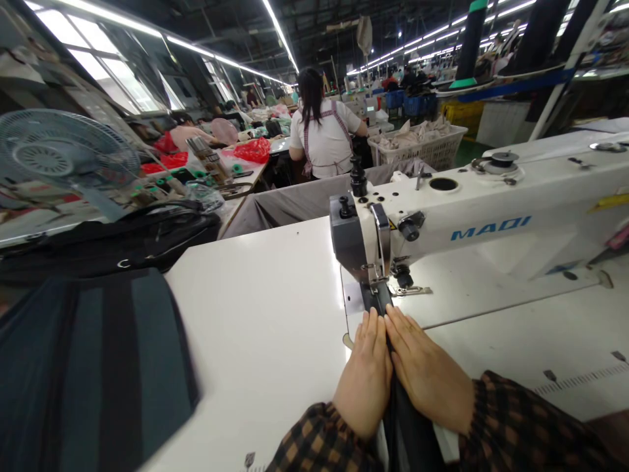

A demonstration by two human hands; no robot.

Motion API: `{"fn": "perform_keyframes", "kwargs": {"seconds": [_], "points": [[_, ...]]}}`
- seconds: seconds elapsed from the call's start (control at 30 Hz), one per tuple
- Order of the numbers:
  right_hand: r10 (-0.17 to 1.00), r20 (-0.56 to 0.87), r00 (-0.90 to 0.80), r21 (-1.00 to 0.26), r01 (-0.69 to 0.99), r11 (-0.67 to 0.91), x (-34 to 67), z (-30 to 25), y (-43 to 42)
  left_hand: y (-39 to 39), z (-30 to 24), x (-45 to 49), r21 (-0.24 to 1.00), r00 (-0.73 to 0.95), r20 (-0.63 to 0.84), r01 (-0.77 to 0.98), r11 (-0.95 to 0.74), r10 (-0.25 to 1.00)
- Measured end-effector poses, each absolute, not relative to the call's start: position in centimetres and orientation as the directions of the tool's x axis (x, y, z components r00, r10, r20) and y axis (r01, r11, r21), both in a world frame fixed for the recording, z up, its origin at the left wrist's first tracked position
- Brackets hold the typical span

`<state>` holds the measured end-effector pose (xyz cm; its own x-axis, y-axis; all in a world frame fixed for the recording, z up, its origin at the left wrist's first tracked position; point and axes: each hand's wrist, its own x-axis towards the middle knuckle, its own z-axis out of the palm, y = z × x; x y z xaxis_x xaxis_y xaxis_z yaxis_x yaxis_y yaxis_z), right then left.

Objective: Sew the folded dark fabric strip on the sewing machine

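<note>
My left hand [364,377] and my right hand [426,372] lie side by side, fingers stretched flat, on a narrow dark fabric strip [403,426]. The strip runs between the hands and up under the presser foot [376,286] of a white sewing machine [466,216]. Fingertips of both hands sit just short of the foot. The needle itself is hard to make out. Both wrists wear brown checked sleeves.
A stack of dark grey and black fabric pieces [93,367] lies at the left of the white table [265,314]. A desk fan [63,157] stands behind it. A person in a white shirt [322,128] sits ahead, back turned, near a white basket [422,144].
</note>
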<state>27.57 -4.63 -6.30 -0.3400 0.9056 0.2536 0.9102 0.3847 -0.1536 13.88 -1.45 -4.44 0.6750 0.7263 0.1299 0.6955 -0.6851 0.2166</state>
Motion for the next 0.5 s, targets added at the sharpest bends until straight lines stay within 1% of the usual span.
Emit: {"fn": "perform_keyframes", "kwargs": {"seconds": [0.2,0.27,0.37,0.5], "points": [[0.917,0.255,-0.308,-0.193,0.913,0.360,27.4,-6.1,-4.0,-1.0,-4.2,14.1,0.220,0.654,0.105,0.719,-0.659,0.749],[0.919,0.256,-0.300,-0.202,0.913,0.355,27.3,-6.0,-4.0,-0.8,-4.3,14.2,0.203,0.652,0.102,0.726,-0.657,0.752],[0.920,0.256,-0.296,-0.204,0.914,0.350,27.3,-5.9,-3.8,-0.4,-4.6,14.6,0.133,0.648,0.115,0.741,-0.658,0.753],[0.919,0.264,-0.292,-0.203,0.915,0.349,27.3,-5.9,-3.6,-0.4,-5.4,15.4,0.006,0.634,0.195,0.762,-0.647,0.749]]}}
